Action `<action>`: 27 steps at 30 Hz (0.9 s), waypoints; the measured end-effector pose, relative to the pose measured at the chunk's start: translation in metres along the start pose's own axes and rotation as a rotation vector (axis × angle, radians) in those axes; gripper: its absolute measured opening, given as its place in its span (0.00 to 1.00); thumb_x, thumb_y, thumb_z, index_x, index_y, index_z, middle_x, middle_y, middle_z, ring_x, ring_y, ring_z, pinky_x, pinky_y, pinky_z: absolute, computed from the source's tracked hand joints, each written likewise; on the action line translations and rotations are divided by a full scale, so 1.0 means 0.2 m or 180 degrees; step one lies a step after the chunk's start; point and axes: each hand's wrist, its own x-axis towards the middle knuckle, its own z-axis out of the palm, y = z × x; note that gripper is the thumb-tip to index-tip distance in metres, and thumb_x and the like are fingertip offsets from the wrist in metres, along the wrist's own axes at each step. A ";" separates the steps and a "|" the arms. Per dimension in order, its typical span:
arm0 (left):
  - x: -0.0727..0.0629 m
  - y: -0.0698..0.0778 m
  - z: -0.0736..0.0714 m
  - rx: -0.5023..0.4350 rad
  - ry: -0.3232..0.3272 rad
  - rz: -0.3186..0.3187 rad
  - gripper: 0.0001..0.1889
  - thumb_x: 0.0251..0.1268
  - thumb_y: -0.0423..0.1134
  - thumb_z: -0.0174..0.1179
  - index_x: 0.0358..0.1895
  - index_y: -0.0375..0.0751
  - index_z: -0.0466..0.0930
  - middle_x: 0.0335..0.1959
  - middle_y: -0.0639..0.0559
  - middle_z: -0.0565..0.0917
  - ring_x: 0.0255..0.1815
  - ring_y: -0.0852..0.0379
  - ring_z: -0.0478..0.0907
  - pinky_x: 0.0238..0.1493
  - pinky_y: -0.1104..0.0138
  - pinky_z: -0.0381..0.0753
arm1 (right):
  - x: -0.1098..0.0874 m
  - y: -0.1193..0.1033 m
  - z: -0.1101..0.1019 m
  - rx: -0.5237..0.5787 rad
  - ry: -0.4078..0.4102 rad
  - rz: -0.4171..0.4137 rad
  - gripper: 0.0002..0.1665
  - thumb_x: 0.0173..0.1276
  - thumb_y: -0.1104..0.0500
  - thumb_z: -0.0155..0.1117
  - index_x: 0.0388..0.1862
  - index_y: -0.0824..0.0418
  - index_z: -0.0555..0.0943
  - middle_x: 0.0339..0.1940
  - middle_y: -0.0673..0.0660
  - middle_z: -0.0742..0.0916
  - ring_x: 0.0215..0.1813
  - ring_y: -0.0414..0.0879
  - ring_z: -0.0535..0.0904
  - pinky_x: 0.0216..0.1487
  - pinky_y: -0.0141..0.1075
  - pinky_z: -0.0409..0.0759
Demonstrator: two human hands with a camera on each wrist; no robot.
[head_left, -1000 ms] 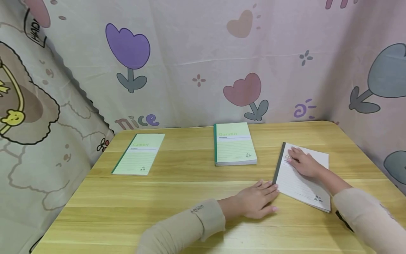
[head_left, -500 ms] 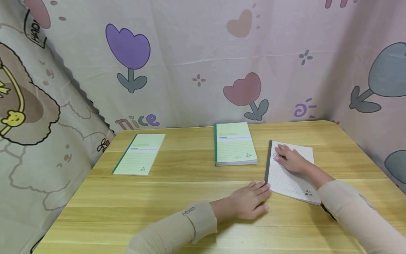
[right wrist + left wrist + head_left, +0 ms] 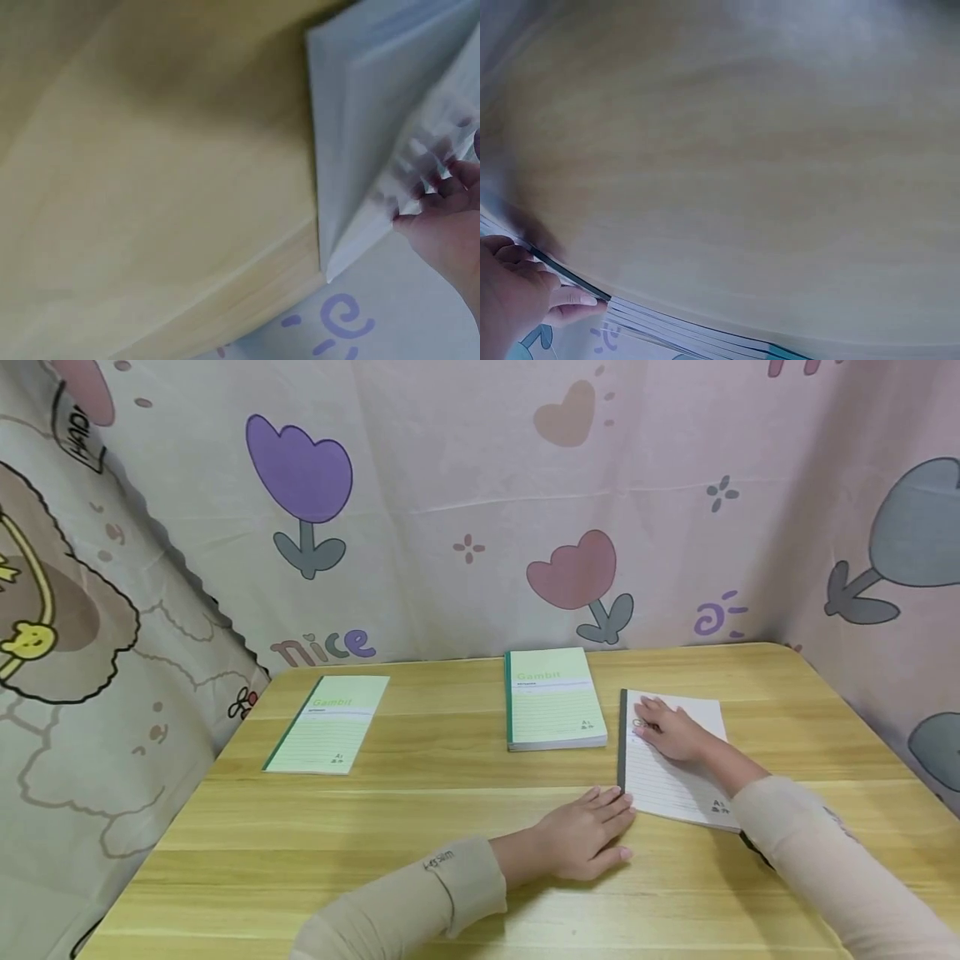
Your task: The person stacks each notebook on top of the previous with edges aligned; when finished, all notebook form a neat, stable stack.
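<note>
I had the right hand (image 3: 671,732) laid over the upper part of the white notebook (image 3: 675,789), its fingers extended and gripping nothing; they only rested on the cover. The notebook lay flat on the worktop (image 3: 420,827), towards its far right corner. The left hand (image 3: 585,837) was down on the wood with its fingers straight and holding nothing, the tips at the near end of the dark spine (image 3: 621,747); I could not tell whether they touched it or lay just beside it.

I judged the step to be steadying and squaring. Light, even pressure from several right fingers suited that best: bearing hard on one spot could turn the notebook or drag the cover over its pages. The cover showed a sheen in the right wrist view, so I reckoned it might slip. The left fingertips made a sensible low stop, if held flat.

The green stack (image 3: 557,702) by the far edge was near the spine but apart, so small motions were called for there. The single green notebook (image 3: 327,724), towards the far left corner, was well clear.
</note>
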 end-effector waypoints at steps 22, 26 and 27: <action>0.19 -0.04 -0.04 -0.1587 0.1031 -0.1529 0.29 0.72 0.46 0.42 0.71 0.38 0.53 0.56 0.45 0.74 0.54 0.57 0.73 0.55 0.69 0.73 | -0.33 0.04 -0.12 -0.0112 0.1524 0.0731 0.25 0.70 0.59 0.51 0.57 0.77 0.69 0.26 0.62 0.76 0.26 0.49 0.68 0.21 0.33 0.61; 0.21 -0.02 -0.04 -0.1638 0.0897 -0.1561 0.26 0.71 0.47 0.43 0.68 0.40 0.57 0.50 0.47 0.78 0.47 0.59 0.76 0.44 0.70 0.77 | -0.40 0.09 -0.09 -0.0118 0.1349 0.0824 0.27 0.71 0.57 0.49 0.58 0.79 0.68 0.18 0.57 0.73 0.21 0.46 0.65 0.19 0.34 0.60; 0.21 -0.02 -0.04 -0.1618 0.0869 -0.1584 0.25 0.71 0.47 0.44 0.67 0.41 0.59 0.45 0.48 0.79 0.41 0.61 0.75 0.37 0.72 0.76 | -0.41 0.10 -0.08 -0.0119 0.1284 0.0850 0.27 0.71 0.56 0.48 0.58 0.79 0.67 0.17 0.57 0.73 0.20 0.46 0.65 0.18 0.34 0.60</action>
